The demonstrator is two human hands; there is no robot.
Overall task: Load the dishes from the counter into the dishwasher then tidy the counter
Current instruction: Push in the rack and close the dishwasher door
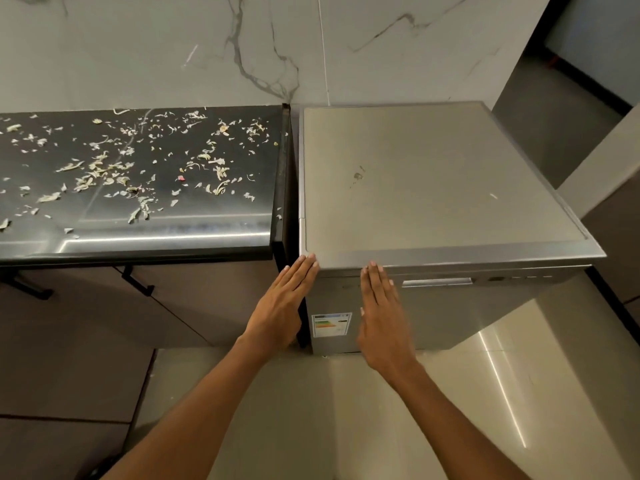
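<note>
Two flat hands (pixel 282 304) (pixel 381 317), one dishwasher (pixel 433 181)

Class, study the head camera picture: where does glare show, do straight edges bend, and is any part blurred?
Head view: glare streaks run along the black counter's front edge and across the floor tiles; wide-angle distortion splays the dishwasher edges outward and tilts the wall; both the left hand and right hand look sharp, lit evenly with soft shadows; the scraps on the counter stay crisp.
</note>
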